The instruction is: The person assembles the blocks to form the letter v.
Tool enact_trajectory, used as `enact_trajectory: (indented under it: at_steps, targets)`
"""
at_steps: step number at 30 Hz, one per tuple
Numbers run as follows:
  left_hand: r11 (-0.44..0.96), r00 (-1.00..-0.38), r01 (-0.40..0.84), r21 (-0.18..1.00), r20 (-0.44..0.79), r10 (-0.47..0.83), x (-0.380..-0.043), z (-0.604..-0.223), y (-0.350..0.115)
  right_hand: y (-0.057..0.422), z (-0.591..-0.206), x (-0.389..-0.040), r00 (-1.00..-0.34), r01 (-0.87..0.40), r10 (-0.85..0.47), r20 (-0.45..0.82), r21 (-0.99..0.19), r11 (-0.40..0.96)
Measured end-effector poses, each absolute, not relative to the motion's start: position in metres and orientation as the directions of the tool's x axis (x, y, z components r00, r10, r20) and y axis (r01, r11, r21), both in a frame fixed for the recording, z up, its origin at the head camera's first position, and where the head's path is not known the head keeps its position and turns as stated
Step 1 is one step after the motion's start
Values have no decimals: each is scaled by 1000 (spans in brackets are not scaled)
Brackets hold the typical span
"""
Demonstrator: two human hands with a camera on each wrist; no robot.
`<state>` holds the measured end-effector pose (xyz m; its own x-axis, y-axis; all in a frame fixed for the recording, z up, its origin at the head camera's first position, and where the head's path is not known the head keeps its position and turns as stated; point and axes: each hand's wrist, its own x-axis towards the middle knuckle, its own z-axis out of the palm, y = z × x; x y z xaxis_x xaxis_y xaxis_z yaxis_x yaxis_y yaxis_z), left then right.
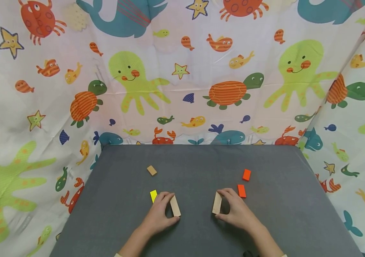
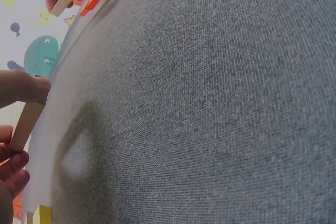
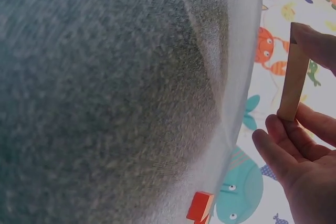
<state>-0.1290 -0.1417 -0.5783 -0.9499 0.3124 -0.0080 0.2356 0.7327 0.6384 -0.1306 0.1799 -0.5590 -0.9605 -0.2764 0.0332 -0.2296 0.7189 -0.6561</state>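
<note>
Head view up, and I've got both hands busy in the lower middle of the frame. Left hand [image 1: 160,216] is pinching the left block [image 1: 175,206] end to end, thumb near, fingers far; right hand [image 1: 238,213] matches it with the right block [image 1: 216,203], a gap between the two. My wrist views have both raised clear of the table [image 1: 198,175], cloth [image 1: 176,121] behind. Yellow block [image 1: 153,195] sits just beyond the left hand, partly hidden; tan block [image 1: 151,170] lies above it, left of centre. Over right of centre, I see the lower red block [image 1: 241,190] close by the right hand, the upper red block [image 1: 246,175] just past it.
</note>
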Motion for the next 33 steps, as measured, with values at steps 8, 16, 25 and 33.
enact_trajectory:
  at_steps: [8,16,25,33]
  targets:
    - [730,-945,256,634,7,326,-131,-581,-138,176,-559,-133,-957,-248,-285,52,-651,717]
    - [729,-941,262,632,-1,339,-134,-586,-134,172,-564,-139,-957,-247,-287,46,-651,718]
    - [723,-942,253,643,-7,336,-138,-584,-130,169,-565,-144,-946,-280,-317,66,-656,700]
    - [725,-935,280,629,7,355,-142,-582,-123,165,-566,-147,-944,-265,-329,31,-666,697]
